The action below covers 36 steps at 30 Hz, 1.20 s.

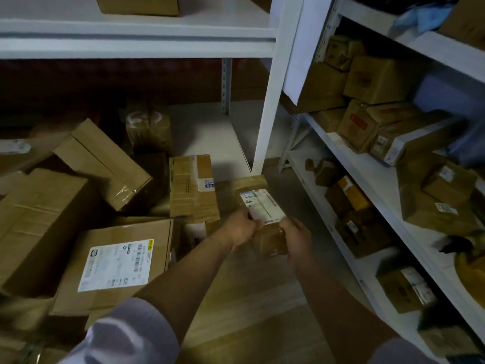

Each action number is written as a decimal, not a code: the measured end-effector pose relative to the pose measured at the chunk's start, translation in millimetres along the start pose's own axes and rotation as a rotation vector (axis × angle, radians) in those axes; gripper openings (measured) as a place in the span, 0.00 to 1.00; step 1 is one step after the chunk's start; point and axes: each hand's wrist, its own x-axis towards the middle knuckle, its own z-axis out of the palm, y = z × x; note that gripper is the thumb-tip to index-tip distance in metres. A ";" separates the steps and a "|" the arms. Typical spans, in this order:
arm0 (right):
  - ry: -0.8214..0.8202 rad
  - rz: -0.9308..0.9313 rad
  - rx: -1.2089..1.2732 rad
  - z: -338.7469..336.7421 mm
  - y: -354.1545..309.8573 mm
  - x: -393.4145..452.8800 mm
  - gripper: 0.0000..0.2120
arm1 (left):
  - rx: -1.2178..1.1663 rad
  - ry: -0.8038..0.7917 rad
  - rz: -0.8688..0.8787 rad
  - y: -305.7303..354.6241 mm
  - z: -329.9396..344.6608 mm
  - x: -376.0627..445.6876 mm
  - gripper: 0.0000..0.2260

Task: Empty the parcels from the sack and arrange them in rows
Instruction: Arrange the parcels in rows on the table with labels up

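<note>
A small brown cardboard parcel (258, 195) with a white shipping label on top is held low over the wooden floor, near the foot of a white shelf post. My left hand (240, 227) grips its near left side and my right hand (298, 236) grips its near right side. To the left, several larger cardboard parcels lie in a loose pile, among them a flat box with a big white label (115, 264) and a taped box (193, 187) beside the held parcel. No sack is in view.
A white shelf unit (367, 174) on the right holds several parcels on each level. A white post (275, 88) stands just behind the held parcel. Another white shelf (136, 30) runs overhead at the back. Bare wooden floor (249, 298) lies under my arms.
</note>
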 end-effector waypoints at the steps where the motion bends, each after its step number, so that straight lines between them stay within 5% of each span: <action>1: 0.003 -0.015 0.014 4.1 -1.9 6.2 0.10 | 0.097 0.076 0.059 2.8 -5.1 5.7 0.15; 4: 0.037 -0.055 0.057 15.2 -8.0 29.5 0.12 | 0.357 0.526 0.155 15.5 -31.6 16.0 0.15; 6: 0.054 -0.069 0.058 23.2 -11.3 44.0 0.14 | 0.542 0.761 0.061 17.4 -56.5 27.2 0.24; 10: 0.056 -0.065 0.007 33.1 -8.2 68.6 0.16 | 0.556 0.660 -0.321 6.4 -89.0 45.2 0.52; 13: 0.068 -0.067 -0.064 37.4 1.7 84.8 0.16 | 0.639 0.611 -0.386 -6.4 -88.8 51.9 0.60; 18: 0.139 -0.025 -0.230 44.4 6.3 105.4 0.19 | 0.600 0.655 -0.349 -10.6 -89.5 53.9 0.55; 24: 0.408 -0.159 -0.371 38.5 -0.7 95.7 0.17 | -0.163 0.570 -0.222 -16.3 -100.3 43.6 0.45; 28: 0.223 -0.151 -0.406 47.1 5.1 75.4 0.14 | -0.288 0.550 -0.175 -19.7 -97.7 39.2 0.43; 33: 0.218 -0.262 -0.573 40.0 6.0 73.2 0.23 | -0.372 0.564 -0.168 -27.1 -98.8 44.6 0.41; 36: 0.082 -0.222 -0.707 34.0 5.6 80.2 0.26 | -0.492 0.452 -0.180 -31.2 -97.8 52.4 0.28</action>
